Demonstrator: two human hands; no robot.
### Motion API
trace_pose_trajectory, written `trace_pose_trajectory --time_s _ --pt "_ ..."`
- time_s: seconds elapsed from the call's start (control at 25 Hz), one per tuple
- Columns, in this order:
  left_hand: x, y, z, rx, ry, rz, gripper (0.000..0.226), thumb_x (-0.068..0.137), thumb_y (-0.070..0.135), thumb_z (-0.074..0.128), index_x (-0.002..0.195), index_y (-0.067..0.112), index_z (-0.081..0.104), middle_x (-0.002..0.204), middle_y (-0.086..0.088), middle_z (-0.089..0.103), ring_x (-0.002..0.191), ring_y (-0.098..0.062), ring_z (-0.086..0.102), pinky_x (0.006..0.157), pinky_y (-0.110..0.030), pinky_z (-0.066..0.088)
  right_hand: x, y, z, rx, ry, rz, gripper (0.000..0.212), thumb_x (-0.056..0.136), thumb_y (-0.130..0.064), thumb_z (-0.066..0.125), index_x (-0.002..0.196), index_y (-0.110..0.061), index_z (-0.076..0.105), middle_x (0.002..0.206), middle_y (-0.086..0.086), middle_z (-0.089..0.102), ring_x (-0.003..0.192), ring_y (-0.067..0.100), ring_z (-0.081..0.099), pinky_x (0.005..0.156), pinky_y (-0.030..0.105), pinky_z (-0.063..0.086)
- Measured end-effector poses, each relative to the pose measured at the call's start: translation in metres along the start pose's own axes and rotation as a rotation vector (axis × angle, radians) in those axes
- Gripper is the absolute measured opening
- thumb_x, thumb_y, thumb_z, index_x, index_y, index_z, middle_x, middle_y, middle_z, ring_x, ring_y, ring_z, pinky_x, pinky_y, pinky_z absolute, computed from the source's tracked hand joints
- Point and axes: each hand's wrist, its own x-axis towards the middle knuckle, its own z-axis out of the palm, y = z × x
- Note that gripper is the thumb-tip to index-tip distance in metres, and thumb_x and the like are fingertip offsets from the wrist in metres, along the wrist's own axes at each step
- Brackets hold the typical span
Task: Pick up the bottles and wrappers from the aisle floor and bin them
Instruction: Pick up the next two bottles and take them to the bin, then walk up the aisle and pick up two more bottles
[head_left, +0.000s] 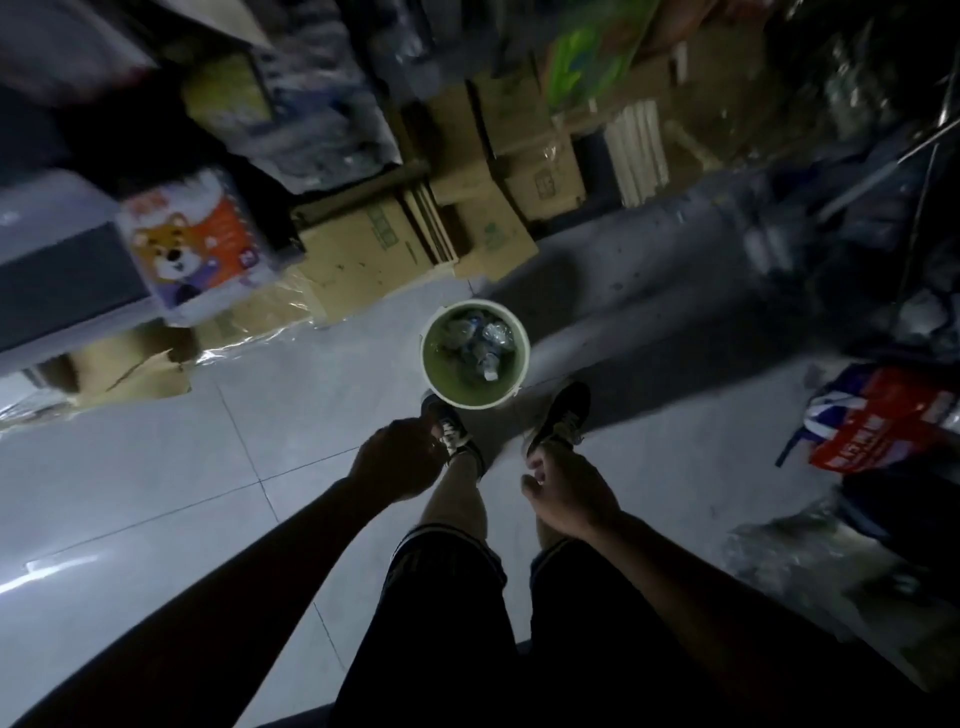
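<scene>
Grey floor tiles (156, 467) around your feet show no litter; crushed bottles (485, 345) already fill the green bucket (434, 358) at frame centre. Your left hand (397, 460) and right hand (569, 496) hang loosely curled, holding nothing. Binning looks nearly finished.

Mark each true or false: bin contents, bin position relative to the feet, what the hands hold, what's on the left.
1. The round white bucket with green inside holds crushed clear plastic bottles. True.
2. The bucket lies tipped on its side. False: it stands upright just ahead of the dark sneakers.
3. The left hand grips a bottle. False: no bottle shows in it.
4. A pack printed with a cartoon dog sits left of the bucket. True.
5. The right hand holds a wrapper. False: none visible.
</scene>
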Motion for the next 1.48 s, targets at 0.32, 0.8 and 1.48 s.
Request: trace_pose_trajectory --time_s 0.32,0.8,1.48 --pt "-0.148 0.003 -0.045 -0.131 0.304 0.076 0.025 0.094 0.031 0.060 0.112 0.015 0.066 0.100 -0.004 0.073 0.092 -0.032 0.072 0.078 -0.044 0.058 -0.096 -0.070 -0.066 -0.252 0.093 -0.255 0.026 0.099 -0.029 0.057 0.112 -0.008 0.064 0.112 0.011 0.069 0.107 0.028 0.063 0.087 0.036 0.046" --pt "-0.280 0.039 0.067 -0.874 0.630 -0.606 0.019 0.093 0.040 0.061 0.107 0.029 0.065 0.096 0.004 0.076 0.091 -0.024 0.070 0.079 -0.035 0.054 -0.126 -0.106 -0.148 -0.638 -0.115 -0.607 0.011 0.092 -0.037 0.059 0.098 -0.029 0.058 0.105 -0.003 0.067 0.097 0.020 0.063 0.082 0.035 0.053" --pt "-0.347 0.209 0.255 -1.319 0.841 -1.046 0.024 0.095 0.043 0.053 0.110 0.028 0.065 0.102 0.008 0.074 0.092 -0.016 0.067 0.081 -0.033 0.054 -0.173 -0.099 -0.084 -1.139 -0.351 -1.031 0.024 0.098 -0.034 0.058 0.115 -0.019 0.066 0.115 0.003 0.066 0.092 0.012 0.056 0.076 0.026 0.040"
